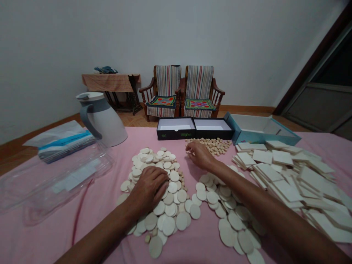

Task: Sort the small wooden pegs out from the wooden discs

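Observation:
My left hand (151,184) rests on a heap of pale round wooden discs (168,223), its fingers bent over them; whatever lies under the palm is hidden. Further forward, my right hand (198,154) is at the left edge of a pile of small wooden pieces (217,146), fingers curled down, the fingertips too small to make out. Beneath my right forearm lies a second heap of discs (233,220). A few small pieces (181,179) show along the right side of the left heap.
Two black open boxes (176,135) and a blue box (264,138) stand at the back. Square wooden tiles (286,187) are piled at right. A white jug (106,123), a blue packet (66,145) and clear plastic trays (74,179) sit at left on pink cloth (107,227).

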Motion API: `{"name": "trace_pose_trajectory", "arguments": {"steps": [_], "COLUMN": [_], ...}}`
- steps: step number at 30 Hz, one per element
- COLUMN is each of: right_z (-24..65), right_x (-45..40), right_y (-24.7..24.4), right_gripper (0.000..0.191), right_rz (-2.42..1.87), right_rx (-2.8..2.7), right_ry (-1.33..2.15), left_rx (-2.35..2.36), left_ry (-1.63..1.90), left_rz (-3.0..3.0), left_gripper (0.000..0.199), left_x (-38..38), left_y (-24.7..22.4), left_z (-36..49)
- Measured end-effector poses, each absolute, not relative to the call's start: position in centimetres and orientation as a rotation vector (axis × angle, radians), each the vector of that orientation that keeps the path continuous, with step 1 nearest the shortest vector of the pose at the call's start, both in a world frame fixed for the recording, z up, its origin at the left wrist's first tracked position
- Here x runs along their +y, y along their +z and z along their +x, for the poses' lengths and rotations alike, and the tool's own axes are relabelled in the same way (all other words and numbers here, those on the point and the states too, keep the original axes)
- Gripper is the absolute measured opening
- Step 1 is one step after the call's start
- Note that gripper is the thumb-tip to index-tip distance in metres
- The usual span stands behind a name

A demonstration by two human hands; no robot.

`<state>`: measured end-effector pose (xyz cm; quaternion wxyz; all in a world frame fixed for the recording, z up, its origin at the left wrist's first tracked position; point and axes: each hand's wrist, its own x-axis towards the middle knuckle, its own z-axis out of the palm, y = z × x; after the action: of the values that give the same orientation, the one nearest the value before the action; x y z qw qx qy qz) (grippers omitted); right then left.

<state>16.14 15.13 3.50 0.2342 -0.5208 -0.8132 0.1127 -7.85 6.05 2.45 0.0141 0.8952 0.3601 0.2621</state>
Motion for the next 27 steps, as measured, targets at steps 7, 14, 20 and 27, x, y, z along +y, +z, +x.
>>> {"name": "trace_pose_trajectory", "arguments": {"steps": [7,14,20,27], "right_z": [13.9,14.2,16.0,14.3], "right_x": [11.3,12.2,15.0,12.8], "right_y": [2.6,2.2,3.0,2.3], "right_gripper": [0.017,0.018,0.022,0.024], "right_rz": [-1.133,-1.246,-1.447,-1.202], "right_rx": [-2.43,-2.418,-2.13,-2.431], "right_ry": [0.736,0.585,0.233,0.666], "left_rx": [1.135,1.145,1.126,1.134], "left_ry": [0.796,0.796,0.818,0.82], "left_rz": [2.784,2.781,2.792,2.802], "left_gripper": [0.015,0.015,0.015,0.017], "left_x": [6.0,6.0,6.0,5.9], "left_y": [2.4,2.4,2.4,2.5], "left_z": [-7.9,-7.9,-7.9,-7.9]}}
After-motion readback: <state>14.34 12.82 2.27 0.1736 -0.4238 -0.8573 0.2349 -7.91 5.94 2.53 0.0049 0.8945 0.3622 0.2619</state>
